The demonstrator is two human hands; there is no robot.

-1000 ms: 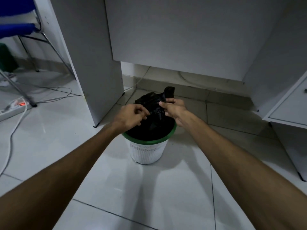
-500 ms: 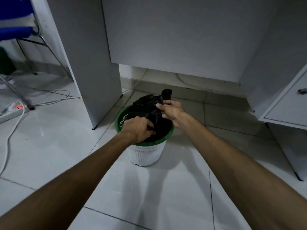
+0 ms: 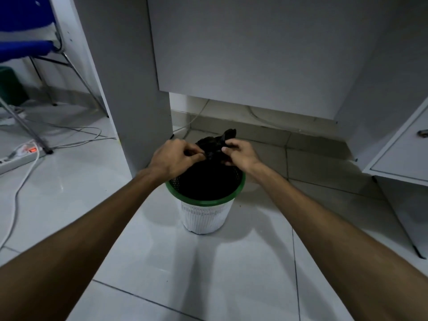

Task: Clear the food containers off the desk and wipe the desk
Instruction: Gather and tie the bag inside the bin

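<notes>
- Two bare arms are reaching in from the bottom corners of the frame toward the middle.
- The bin is sitting on the white floor in the middle of the frame. It is white with a green rim.
- The black bag is poking up out of the bin, just above the far side of the rim.
- The left hand is pinching the bag's top with curled fingers, left of the middle.
- The right hand is gripping the bag's other side with curled fingers, right beside the left hand.
- I think the hands are tying the bag or bunching its top, but I cannot tell which.
- No food containers are showing. They may be inside the bag, but that is hidden.
- To do this step well, both hands should be pulling the top tight and up, so nothing is spilling out.
- The bin is light, so it may be tipping if the pull is going sideways.
- The desk is standing behind the bin, filling the top middle of the frame. Its top is out of sight, so the wiping is probably not done yet.
- A power strip with white cables is lying at the left edge.
- A blue chair is standing in the upper left corner.
- A drawer is showing at the right edge.
</notes>
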